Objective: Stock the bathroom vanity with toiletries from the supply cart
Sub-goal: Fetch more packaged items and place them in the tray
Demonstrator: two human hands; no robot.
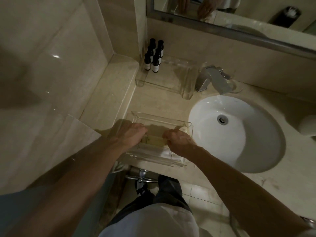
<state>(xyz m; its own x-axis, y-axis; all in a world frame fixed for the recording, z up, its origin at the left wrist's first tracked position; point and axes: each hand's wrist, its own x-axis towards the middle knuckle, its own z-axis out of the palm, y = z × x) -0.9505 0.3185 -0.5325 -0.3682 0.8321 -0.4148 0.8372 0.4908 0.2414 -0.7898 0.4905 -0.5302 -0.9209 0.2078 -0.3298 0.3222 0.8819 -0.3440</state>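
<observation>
A clear acrylic tray [164, 119] sits at the front edge of the beige vanity counter. Inside it lie flat boxed toiletries: a cream box [153, 140] in the middle and white packets [172, 155] nearer me. My left hand [131, 134] presses down on the cream box's left end with curled fingers. My right hand [179, 140] grips its right end. Further back, a second clear tray [164, 84] holds several small dark bottles [154, 55] standing in two rows at its left end.
A white round sink [239, 130] lies to the right, with a chrome faucet [213, 77] behind it. A marble wall and ledge run along the left. A mirror hangs above the counter. A chrome towel bar [142, 178] sits below the counter edge.
</observation>
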